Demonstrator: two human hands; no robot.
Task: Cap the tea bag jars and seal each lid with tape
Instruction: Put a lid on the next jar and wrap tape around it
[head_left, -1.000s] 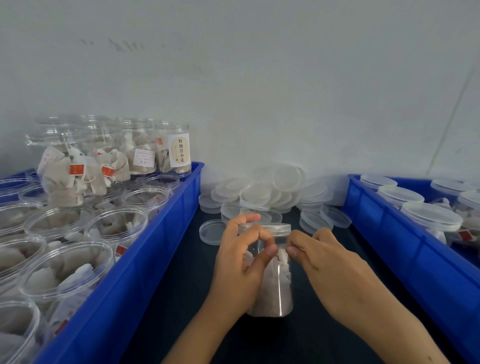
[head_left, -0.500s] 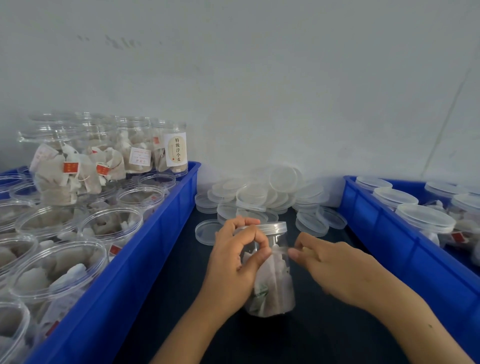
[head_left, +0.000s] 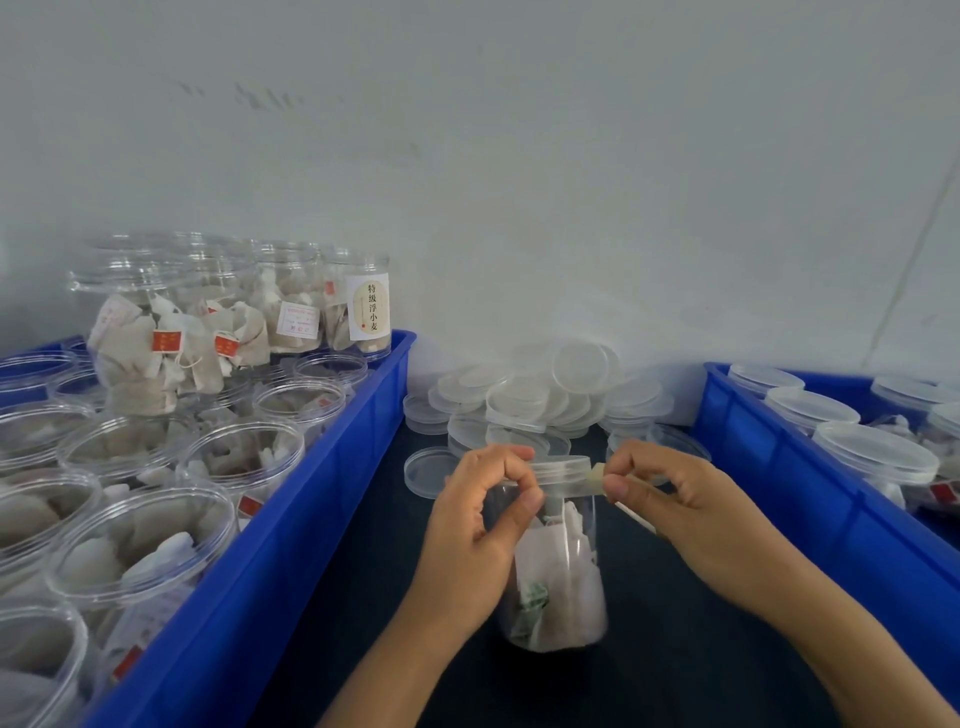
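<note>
Between the two hands stands the jar (head_left: 558, 571), capped, on the dark table (head_left: 675, 665). The left hand (head_left: 480, 525) curls round its neck, thumb just under the lid (head_left: 563, 465). The right hand (head_left: 680, 499) pinches a tape (head_left: 595, 475) strip beside the rim. Likely light, slick plastic; grip near the neck. Behind the fingers lie spare lids (head_left: 545, 395).

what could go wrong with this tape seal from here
The right hand pinches the tape by one small end, stretched sideways off the lid; it could slip free or stick skewed. The left hand steadies the jar only near its top, so that pull might tip it.
</note>
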